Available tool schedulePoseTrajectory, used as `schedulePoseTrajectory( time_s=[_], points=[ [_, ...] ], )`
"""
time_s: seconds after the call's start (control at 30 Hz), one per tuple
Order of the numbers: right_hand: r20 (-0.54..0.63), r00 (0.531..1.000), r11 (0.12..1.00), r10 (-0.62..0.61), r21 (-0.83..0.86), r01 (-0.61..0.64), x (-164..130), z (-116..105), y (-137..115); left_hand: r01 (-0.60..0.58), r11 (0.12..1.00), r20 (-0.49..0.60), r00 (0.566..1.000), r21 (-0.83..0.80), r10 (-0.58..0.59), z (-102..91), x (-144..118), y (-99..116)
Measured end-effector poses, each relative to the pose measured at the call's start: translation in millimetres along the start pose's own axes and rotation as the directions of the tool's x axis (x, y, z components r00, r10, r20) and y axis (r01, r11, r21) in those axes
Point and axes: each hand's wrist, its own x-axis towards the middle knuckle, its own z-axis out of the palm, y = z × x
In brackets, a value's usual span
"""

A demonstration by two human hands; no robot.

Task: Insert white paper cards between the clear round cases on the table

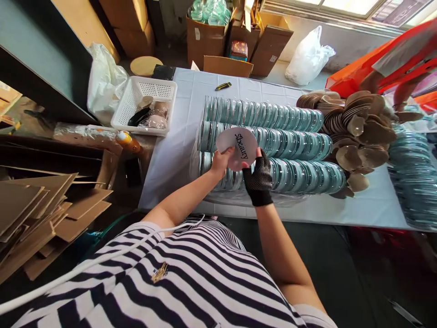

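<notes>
A round white disc [236, 146] printed with the word "Sbeauty" is held between both my hands above the nearest row of round glass mirrors. My left hand [221, 163], bare, grips its left edge. My right hand [258, 175], in a black fingerless glove, grips its right lower edge. Three long rows of blue-tinted round mirrors [290, 143] stand on edge on the white table [177, 150] under and beyond the disc.
A heap of brown round discs [355, 127] lies at the right end of the rows. More mirrors [411, 177] sit far right. A white basket [145, 105], a yellow-black pen [223, 85], cardboard boxes [205, 36] and flat cardboard sheets [41, 214] surround the table.
</notes>
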Motion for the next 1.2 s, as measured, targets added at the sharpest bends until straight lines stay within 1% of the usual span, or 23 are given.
schedulePoseTrajectory(
  time_s=[0.03,0.07,0.13,0.17,0.2,0.27,0.3,0.33,0.4,0.43,0.47,0.5,0.53,0.57,0.6,0.67,0.73,0.8,0.87,0.93,0.97,1.07,1.2],
  points=[
    [-0.023,1.000,0.999,-0.013,0.033,0.014,-1.5,5.9,-7.6,0.021,1.000,-0.002,1.000,0.008,-0.021,1.4,-1.3,0.3],
    [-0.027,1.000,0.997,0.017,0.081,-0.015,-2.7,10.9,-13.8,0.036,0.999,0.004,0.999,0.010,-0.036,3.1,-2.7,0.8],
    [0.010,0.987,0.968,0.162,0.192,-0.160,-5.4,14.9,-20.7,0.043,0.999,0.020,0.999,-0.003,-0.043,6.1,-5.3,4.0],
    [0.024,0.971,0.946,0.238,0.223,-0.237,-9.0,12.3,-21.6,0.045,0.999,0.031,0.999,-0.018,-0.044,6.9,-6.2,7.2],
    [0.028,0.955,0.930,0.295,0.219,-0.294,-15.8,6.5,-21.4,0.050,0.998,0.048,0.998,-0.035,-0.048,6.7,-6.5,11.7],
    [0.017,0.940,0.934,0.341,0.107,-0.341,-41.9,-12.4,-19.2,0.038,0.997,0.061,0.998,-0.070,-0.033,3.4,-4.0,23.8],
    [0.021,0.939,0.939,0.345,0.010,-0.345,-60.7,-23.3,-18.1,0.016,0.996,0.044,0.999,-0.084,-0.012,0.2,-1.0,30.5],
    [0.054,0.936,0.936,0.347,-0.088,-0.342,-81.7,-33.4,-17.3,-0.014,0.995,0.017,1.000,-0.096,0.016,-3.7,3.2,37.0],
    [0.174,0.912,0.914,0.371,-0.245,-0.325,-121.9,-46.2,-17.2,-0.065,0.991,-0.046,0.997,-0.116,0.060,-12.6,13.5,47.0],
    [0.246,0.886,0.899,0.393,-0.307,-0.314,-137.1,-47.1,-18.0,-0.073,0.989,-0.065,0.996,-0.125,0.066,-16.9,18.6,49.8],
    [0.316,0.852,0.883,0.418,-0.361,-0.300,-147.0,-44.0,-19.4,-0.070,0.989,-0.078,0.995,-0.132,0.061,-20.8,23.1,50.9],
    [0.377,0.817,0.871,0.437,-0.404,-0.279,-150.9,-36.9,-21.6,-0.060,0.989,-0.086,0.995,-0.135,0.049,-24.1,26.7,50.7],
    [0.428,0.786,0.864,0.446,-0.436,-0.253,-149.1,-26.5,-24.3,-0.049,0.990,-0.095,0.995,-0.134,0.036,-26.5,29.2,49.5],
    [0.463,0.766,0.861,0.445,-0.457,-0.224,-142.5,-14.1,-27.5,-0.040,0.991,-0.100,0.995,-0.131,0.027,-28.2,30.7,47.8],
    [0.486,0.758,0.862,0.435,-0.468,-0.195,-132.6,-0.9,-30.8,-0.037,0.991,-0.097,0.995,-0.128,0.024,-29.2,31.4,45.9],
    [0.510,0.764,0.875,0.394,-0.463,-0.141,-109.8,22.4,-36.7,-0.048,0.991,-0.090,0.995,-0.127,0.037,-29.8,31.3,42.9],
    [0.505,0.790,0.889,0.348,-0.446,-0.107,-93.4,35.8,-39.8,-0.064,0.990,-0.097,0.994,-0.127,0.052,-29.4,30.7,41.8],
    [0.462,0.835,0.905,0.298,-0.415,-0.093,-87.9,38.2,-39.4,-0.061,0.990,-0.108,0.993,-0.127,0.047,-29.4,30.7,42.0],
    [0.397,0.879,0.914,0.263,-0.395,-0.094,-88.5,35.1,-36.7,-0.042,0.989,-0.113,0.993,-0.144,0.026,-30.1,31.7,42.9],
    [0.369,0.896,0.913,0.246,-0.398,-0.086,-87.1,33.4,-34.7,-0.010,0.984,-0.113,0.993,-0.179,-0.011,-31.6,33.7,44.2],
    [0.376,0.894,0.909,0.244,-0.410,-0.075,-84.4,34.3,-34.7,0.007,0.980,-0.113,0.993,-0.199,-0.030,-32.5,34.8,45.1],
    [0.435,0.867,0.886,0.245,-0.464,-0.018,-70.9,41.6,-38.8,0.047,0.965,-0.108,0.991,-0.256,-0.077,-35.2,38.2,48.3],
    [0.496,0.826,0.865,0.268,-0.502,0.021,-61.9,45.7,-43.6,0.054,0.949,-0.127,0.987,-0.310,-0.098,-36.9,39.5,50.0]
  ],
)
